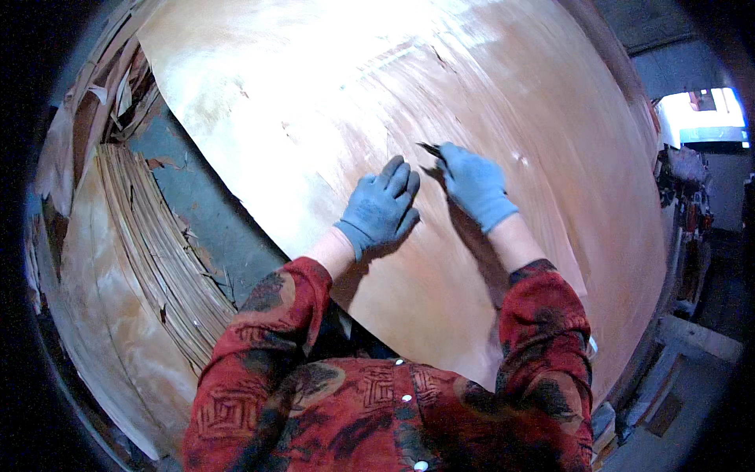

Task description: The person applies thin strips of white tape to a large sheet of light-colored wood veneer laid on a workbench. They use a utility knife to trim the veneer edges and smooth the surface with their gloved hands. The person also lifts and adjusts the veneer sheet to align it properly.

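Observation:
A large, pale tan wood veneer sheet (432, 295) spreads out beneath both hands, with glare across its far left part. My left hand (379, 206), in a blue-grey glove, rests on the sheet with its fingers stretched forward. To its right, my right hand (475, 186) wears a matching glove and is closed on a small dark knife-like tool (429, 149). The tool's thin tip points left, close above the sheet; whether it touches the wood I cannot tell. Fine cracks and wrinkles (440, 55) run through the sheet beyond the hands.
On the left, a thick stack of veneer sheets (149, 236) shows its layered edge. A grey-green surface (189, 181) with wood scraps lies between it and the large sheet. Torn veneer pieces (118, 94) hang at the far left. Wooden beams (696, 338) stand at the right.

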The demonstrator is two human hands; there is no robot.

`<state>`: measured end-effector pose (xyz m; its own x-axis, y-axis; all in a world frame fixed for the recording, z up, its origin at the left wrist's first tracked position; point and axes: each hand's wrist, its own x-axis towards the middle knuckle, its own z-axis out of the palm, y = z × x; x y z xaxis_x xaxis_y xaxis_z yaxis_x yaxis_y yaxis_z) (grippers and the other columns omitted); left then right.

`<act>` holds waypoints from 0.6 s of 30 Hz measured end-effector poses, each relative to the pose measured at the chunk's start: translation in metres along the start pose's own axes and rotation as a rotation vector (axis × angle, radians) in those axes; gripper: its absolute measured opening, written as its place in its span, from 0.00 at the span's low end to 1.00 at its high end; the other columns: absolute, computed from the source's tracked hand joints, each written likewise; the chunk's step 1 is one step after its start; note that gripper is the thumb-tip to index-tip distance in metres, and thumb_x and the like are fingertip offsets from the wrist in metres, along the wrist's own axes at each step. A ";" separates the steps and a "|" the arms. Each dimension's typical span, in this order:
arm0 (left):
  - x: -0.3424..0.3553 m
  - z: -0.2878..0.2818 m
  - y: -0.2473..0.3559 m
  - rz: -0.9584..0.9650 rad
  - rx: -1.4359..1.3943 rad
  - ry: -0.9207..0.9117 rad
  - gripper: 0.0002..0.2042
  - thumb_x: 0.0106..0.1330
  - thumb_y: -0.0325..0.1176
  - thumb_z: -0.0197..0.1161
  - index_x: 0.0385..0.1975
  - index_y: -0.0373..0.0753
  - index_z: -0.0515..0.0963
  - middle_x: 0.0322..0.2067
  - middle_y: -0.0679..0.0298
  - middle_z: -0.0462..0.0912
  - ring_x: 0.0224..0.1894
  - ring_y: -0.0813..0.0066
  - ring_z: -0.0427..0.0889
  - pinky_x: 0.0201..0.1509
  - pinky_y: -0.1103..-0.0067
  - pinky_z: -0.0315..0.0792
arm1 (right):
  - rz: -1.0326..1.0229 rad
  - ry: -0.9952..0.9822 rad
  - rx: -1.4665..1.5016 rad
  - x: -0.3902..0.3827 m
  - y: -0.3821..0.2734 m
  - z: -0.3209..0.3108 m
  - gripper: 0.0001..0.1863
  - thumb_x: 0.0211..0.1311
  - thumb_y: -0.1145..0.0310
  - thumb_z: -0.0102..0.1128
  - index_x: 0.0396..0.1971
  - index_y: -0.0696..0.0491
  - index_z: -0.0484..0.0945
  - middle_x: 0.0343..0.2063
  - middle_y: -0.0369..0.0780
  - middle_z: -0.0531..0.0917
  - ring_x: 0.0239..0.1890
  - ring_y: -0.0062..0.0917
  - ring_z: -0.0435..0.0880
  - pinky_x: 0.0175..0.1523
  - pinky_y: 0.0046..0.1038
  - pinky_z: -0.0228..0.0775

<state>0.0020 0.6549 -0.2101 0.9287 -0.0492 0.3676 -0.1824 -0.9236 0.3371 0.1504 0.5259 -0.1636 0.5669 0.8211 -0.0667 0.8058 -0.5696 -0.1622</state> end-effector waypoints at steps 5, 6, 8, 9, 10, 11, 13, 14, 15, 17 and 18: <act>0.000 -0.005 -0.006 -0.043 -0.111 -0.015 0.24 0.54 0.42 0.60 0.48 0.34 0.70 0.48 0.52 0.69 0.57 0.55 0.67 0.39 0.67 0.69 | -0.133 -0.122 -0.190 0.055 -0.017 0.009 0.07 0.59 0.64 0.51 0.32 0.51 0.70 0.27 0.44 0.80 0.30 0.40 0.81 0.32 0.39 0.73; 0.001 -0.005 -0.007 -0.044 -0.124 -0.009 0.24 0.54 0.42 0.60 0.48 0.34 0.70 0.48 0.53 0.69 0.56 0.55 0.67 0.38 0.67 0.69 | -0.140 -0.143 -0.205 0.059 -0.018 0.008 0.07 0.59 0.64 0.51 0.33 0.51 0.71 0.27 0.44 0.80 0.30 0.40 0.82 0.32 0.40 0.73; 0.002 -0.005 -0.009 -0.040 -0.147 -0.002 0.24 0.53 0.42 0.60 0.48 0.34 0.70 0.47 0.54 0.69 0.56 0.56 0.68 0.37 0.68 0.69 | -0.150 -0.181 -0.232 0.063 -0.020 0.006 0.07 0.59 0.65 0.51 0.33 0.50 0.71 0.27 0.44 0.81 0.30 0.40 0.82 0.32 0.40 0.73; 0.002 -0.003 -0.010 -0.036 -0.141 0.005 0.25 0.52 0.41 0.61 0.48 0.34 0.69 0.47 0.54 0.69 0.56 0.57 0.68 0.36 0.68 0.69 | -0.140 -0.205 -0.241 0.064 -0.022 0.003 0.06 0.58 0.66 0.51 0.34 0.50 0.71 0.27 0.44 0.81 0.30 0.40 0.82 0.31 0.40 0.73; 0.002 -0.003 -0.010 -0.042 -0.144 0.005 0.25 0.52 0.41 0.61 0.48 0.34 0.70 0.47 0.54 0.69 0.56 0.57 0.68 0.36 0.69 0.70 | -0.128 -0.230 -0.251 0.064 -0.025 0.001 0.06 0.58 0.66 0.51 0.34 0.51 0.71 0.27 0.44 0.81 0.30 0.40 0.82 0.31 0.41 0.73; 0.002 -0.003 -0.010 -0.046 -0.144 0.004 0.25 0.51 0.41 0.61 0.48 0.34 0.70 0.47 0.54 0.69 0.56 0.57 0.68 0.36 0.69 0.70 | -0.115 -0.251 -0.257 0.064 -0.027 -0.001 0.06 0.58 0.67 0.50 0.34 0.51 0.71 0.27 0.44 0.81 0.30 0.40 0.83 0.30 0.41 0.73; 0.004 -0.004 -0.009 -0.048 -0.143 0.003 0.25 0.51 0.41 0.62 0.47 0.34 0.70 0.47 0.54 0.69 0.55 0.57 0.69 0.36 0.69 0.70 | -0.105 -0.253 -0.220 0.063 -0.028 -0.001 0.06 0.58 0.68 0.50 0.35 0.51 0.70 0.27 0.45 0.81 0.29 0.40 0.83 0.29 0.42 0.73; 0.004 -0.006 -0.009 -0.049 -0.140 0.000 0.25 0.51 0.41 0.62 0.47 0.34 0.70 0.47 0.54 0.69 0.55 0.57 0.69 0.36 0.69 0.70 | -0.098 -0.254 -0.197 0.061 -0.028 -0.001 0.06 0.58 0.69 0.49 0.35 0.52 0.70 0.27 0.45 0.81 0.29 0.40 0.83 0.29 0.42 0.73; 0.005 -0.006 -0.009 -0.047 -0.139 -0.005 0.25 0.50 0.41 0.62 0.47 0.34 0.70 0.47 0.54 0.69 0.54 0.56 0.69 0.36 0.69 0.70 | -0.074 -0.264 -0.198 0.057 -0.026 -0.001 0.06 0.58 0.69 0.49 0.35 0.52 0.70 0.27 0.45 0.81 0.28 0.40 0.83 0.29 0.42 0.73; 0.008 -0.008 -0.008 -0.047 -0.145 -0.015 0.25 0.50 0.40 0.62 0.46 0.34 0.71 0.46 0.53 0.70 0.54 0.56 0.70 0.36 0.69 0.70 | -0.018 -0.284 -0.204 0.047 -0.018 -0.003 0.06 0.58 0.69 0.49 0.34 0.53 0.70 0.26 0.46 0.81 0.27 0.41 0.82 0.28 0.42 0.72; 0.009 -0.006 -0.007 -0.043 -0.151 -0.019 0.24 0.49 0.40 0.63 0.46 0.33 0.71 0.46 0.53 0.70 0.54 0.55 0.70 0.36 0.69 0.70 | 0.006 -0.292 -0.198 0.039 -0.012 -0.003 0.06 0.57 0.70 0.49 0.35 0.53 0.70 0.27 0.45 0.82 0.27 0.39 0.83 0.27 0.41 0.72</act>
<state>0.0095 0.6634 -0.2037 0.9425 -0.0197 0.3337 -0.1877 -0.8573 0.4794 0.1634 0.5651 -0.1611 0.5215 0.7778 -0.3508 0.8366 -0.5469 0.0312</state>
